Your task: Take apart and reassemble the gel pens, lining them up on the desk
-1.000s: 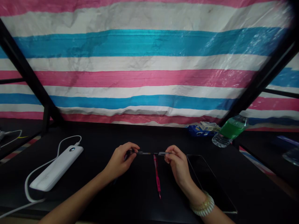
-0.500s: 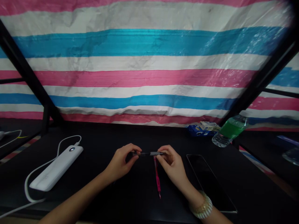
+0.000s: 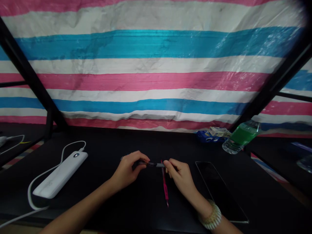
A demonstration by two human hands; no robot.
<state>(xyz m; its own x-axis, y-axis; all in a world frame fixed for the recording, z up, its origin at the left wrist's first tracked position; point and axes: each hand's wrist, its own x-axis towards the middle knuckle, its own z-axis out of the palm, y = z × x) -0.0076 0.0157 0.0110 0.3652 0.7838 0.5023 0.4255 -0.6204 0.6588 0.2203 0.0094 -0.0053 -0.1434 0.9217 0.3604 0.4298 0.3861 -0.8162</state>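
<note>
A dark pen [image 3: 154,164] with a grey grip section lies level between my two hands, above the black table. My left hand [image 3: 129,166] pinches its left part between thumb and fingers, and its dark end shows behind the knuckles. At the grey end, my right hand [image 3: 179,174] closes thumb and fingers on the pen; the tip is hidden there. Below, a pink pen [image 3: 165,188] rests on the table, pointing toward me, its far end partly behind the held pen.
On the left sits a white power bank [image 3: 60,175] with a white cable [image 3: 30,191]. A black phone [image 3: 220,191] lies right of my right hand. Farther back are a blue packet [image 3: 207,136] and a tilted bottle with a green label [image 3: 243,135]. Black frame bars [image 3: 36,87] flank a striped sheet.
The pen has shifted slightly left and down through my fingers, its end now showing behind my left hand. My right fingers have curled in more tightly at the grey end.
</note>
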